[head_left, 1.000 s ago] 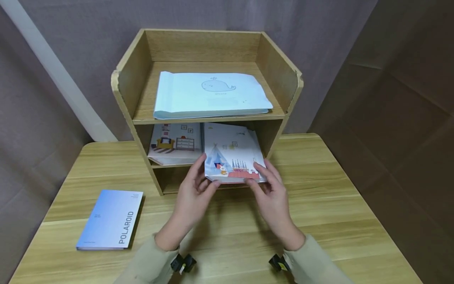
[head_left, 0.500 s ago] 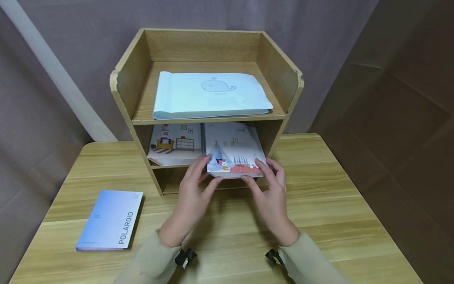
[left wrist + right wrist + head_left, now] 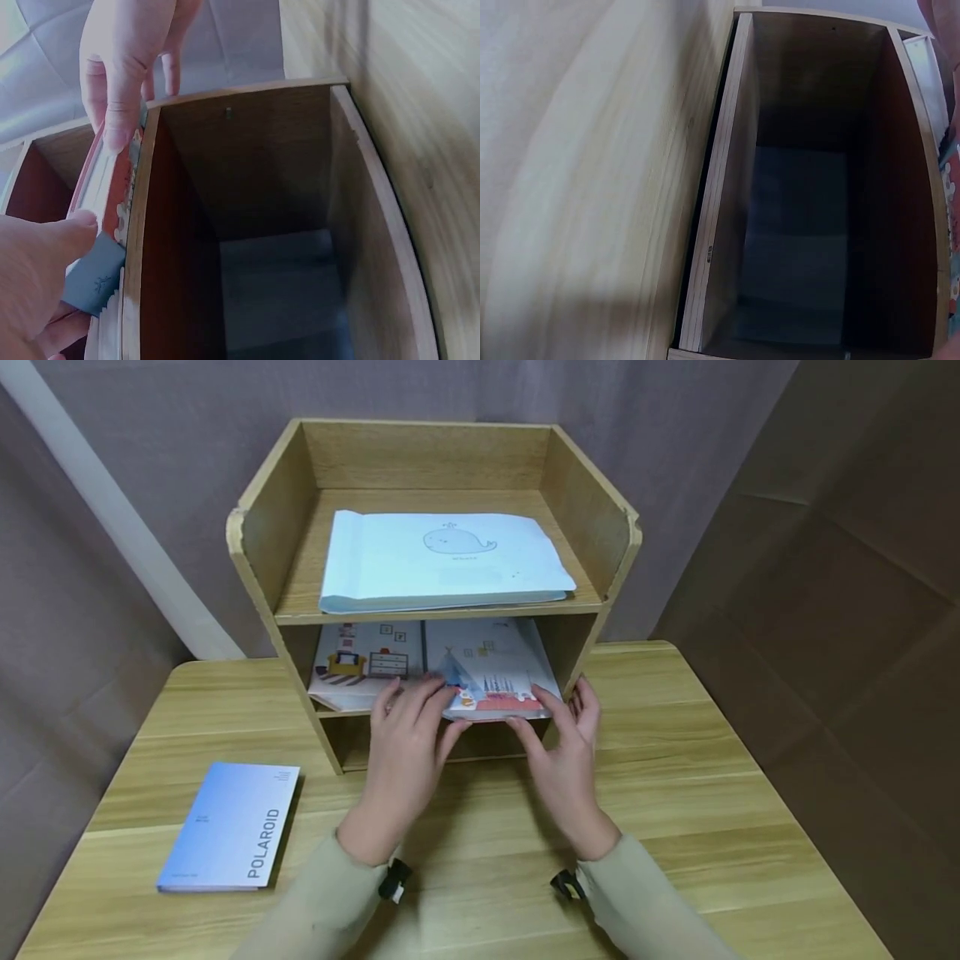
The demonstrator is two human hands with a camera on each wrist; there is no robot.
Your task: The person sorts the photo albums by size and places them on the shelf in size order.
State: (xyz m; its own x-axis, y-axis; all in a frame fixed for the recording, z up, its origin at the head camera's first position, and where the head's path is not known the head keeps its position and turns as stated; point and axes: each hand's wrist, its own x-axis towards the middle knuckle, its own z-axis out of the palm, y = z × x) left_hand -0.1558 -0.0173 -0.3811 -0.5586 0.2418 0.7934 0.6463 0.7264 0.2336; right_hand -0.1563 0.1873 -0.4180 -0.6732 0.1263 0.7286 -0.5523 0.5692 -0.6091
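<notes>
A thick book with a blue tent drawn on its cover (image 3: 487,668) lies flat on the right of the middle shelf, its front edge near the shelf edge. My left hand (image 3: 401,747) holds its front left corner, thumb at the front edge and fingers over the top. At the front right corner, my right hand (image 3: 566,752) grips the book, thumb on the front edge and fingertips on the cover. Beside it on the left lies another book with a sofa and dresser picture (image 3: 386,647). In the left wrist view, both thumbs touch the page edge of the tent book (image 3: 97,180).
The wooden shelf unit (image 3: 251,568) stands on the wooden table (image 3: 712,827). A whale-cover book (image 3: 442,564) lies on its top level. A blue POLAROID book (image 3: 228,827) lies on the table at left. The bottom compartment (image 3: 799,225) gapes below the hands.
The tent book has slid back, deeper into the middle shelf. Both hands moved forward with it, and the left hand's fingers now lie over its front left corner.
</notes>
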